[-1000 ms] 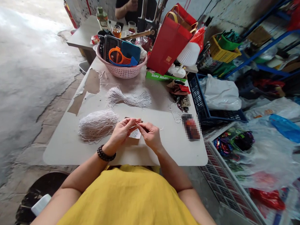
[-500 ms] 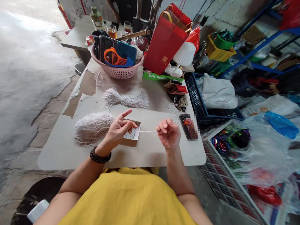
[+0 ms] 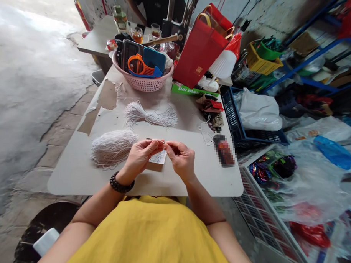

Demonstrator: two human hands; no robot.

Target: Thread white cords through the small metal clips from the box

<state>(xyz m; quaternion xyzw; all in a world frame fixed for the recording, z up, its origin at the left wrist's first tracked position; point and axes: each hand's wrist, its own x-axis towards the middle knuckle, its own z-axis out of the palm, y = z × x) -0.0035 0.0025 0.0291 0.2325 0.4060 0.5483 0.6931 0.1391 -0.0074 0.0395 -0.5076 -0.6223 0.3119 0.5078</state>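
My left hand (image 3: 140,158), with a dark beaded bracelet at the wrist, pinches a thin white string (image 3: 160,140) between thumb and fingers. Close beside it, my right hand (image 3: 182,159) pinches the same string, and the fingertips of both hands nearly meet. Partly hidden below them is a small cardboard box (image 3: 154,167) holding short white pieces. A thick bundle of white strings (image 3: 113,149) lies just left of my left hand. Farther back on the table rests a second string bundle (image 3: 150,114), gathered narrow in its middle.
Beyond the bundles stands a pink basket (image 3: 147,84) of assorted items, beside a red paper bag (image 3: 200,46) and a white lamp (image 3: 223,65). A phone (image 3: 223,150) lies at the table's right. Crates and plastic bags crowd the right side. Another person (image 3: 156,10) is at the back.
My right hand has moved left to meet my left hand, whose outstretched fingers have closed. The string, earlier stretched between the separated hands, is now pinched at both hands' fingertips. The view has shifted slightly.
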